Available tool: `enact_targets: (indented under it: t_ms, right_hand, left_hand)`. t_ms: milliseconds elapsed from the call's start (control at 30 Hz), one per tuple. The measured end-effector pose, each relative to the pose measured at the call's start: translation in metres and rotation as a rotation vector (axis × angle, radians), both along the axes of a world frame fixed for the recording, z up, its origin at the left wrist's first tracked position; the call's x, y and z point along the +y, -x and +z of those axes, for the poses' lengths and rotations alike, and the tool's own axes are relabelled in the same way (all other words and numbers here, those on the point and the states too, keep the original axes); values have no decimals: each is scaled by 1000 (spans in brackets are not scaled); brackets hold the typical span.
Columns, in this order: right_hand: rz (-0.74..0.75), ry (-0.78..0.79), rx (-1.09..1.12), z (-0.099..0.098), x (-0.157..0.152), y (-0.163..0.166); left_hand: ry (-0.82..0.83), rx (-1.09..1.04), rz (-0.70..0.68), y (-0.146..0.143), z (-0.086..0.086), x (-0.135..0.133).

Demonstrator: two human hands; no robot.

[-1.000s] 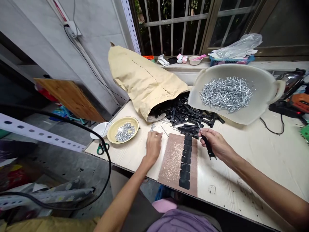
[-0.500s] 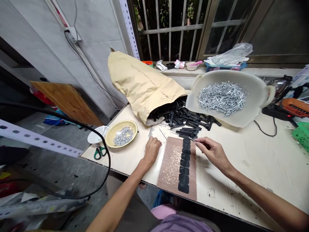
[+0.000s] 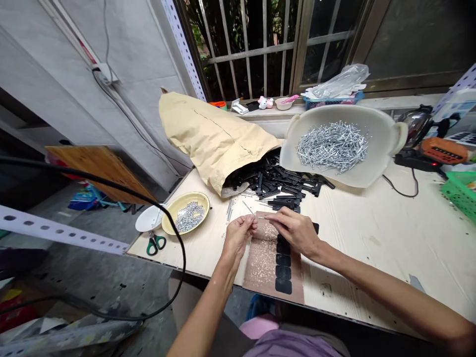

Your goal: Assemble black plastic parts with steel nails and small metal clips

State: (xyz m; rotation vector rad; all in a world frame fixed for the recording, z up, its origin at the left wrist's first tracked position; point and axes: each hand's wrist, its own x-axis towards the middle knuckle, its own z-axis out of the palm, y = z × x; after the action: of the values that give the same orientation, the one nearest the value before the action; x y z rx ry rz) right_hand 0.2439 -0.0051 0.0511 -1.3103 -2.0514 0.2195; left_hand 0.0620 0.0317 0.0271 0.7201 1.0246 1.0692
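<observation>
My left hand (image 3: 240,237) is closed in a pinch on a thin metal pin (image 3: 248,208), which points up and left from the fingertips. Close on its right, my right hand (image 3: 297,233) pinches a thin metal rod (image 3: 263,218) that points toward the left fingers. A black piece (image 3: 316,228) shows behind the right hand, seemingly the rod's other end. Both hands are over a brown board (image 3: 260,277) with a worn, speckled patch. Down the board runs a column of black rounded squares (image 3: 283,272), its upper part covered by my right hand.
Beyond the board, black plastic pieces (image 3: 284,183) spill from a paper sack (image 3: 223,139). A white basin (image 3: 383,168) holds many metal pins. Left are a yellow dish (image 3: 167,225) of small metal parts, a white bowl (image 3: 147,220) and green-handled scissors (image 3: 156,243). A black cable (image 3: 178,282) loops nearby.
My right hand has moved left from the board's right edge, bringing the rod toward my left hand. My left hand has turned and now shows a metal pin. The view has shifted slightly.
</observation>
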Motion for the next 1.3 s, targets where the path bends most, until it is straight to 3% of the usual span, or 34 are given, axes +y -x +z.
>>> enact_targets:
  t_ms: [167, 467, 867, 1300]
  right_hand:
    - [-59, -26, -149, -4, 2, 3]
    - [-106, -30, -192, 0, -2, 0]
    - [-262, -41, -312, -1, -11, 5]
    - [-236, -199, -349, -18, -7, -1]
  left_hand:
    - [-2, -166, 0, -14, 9, -11]
    - [-43, -172, 67, -28, 18, -14]
    - [-145, -2, 97, -34, 11, -11]
    - [-97, 58, 4, -32, 2, -10]
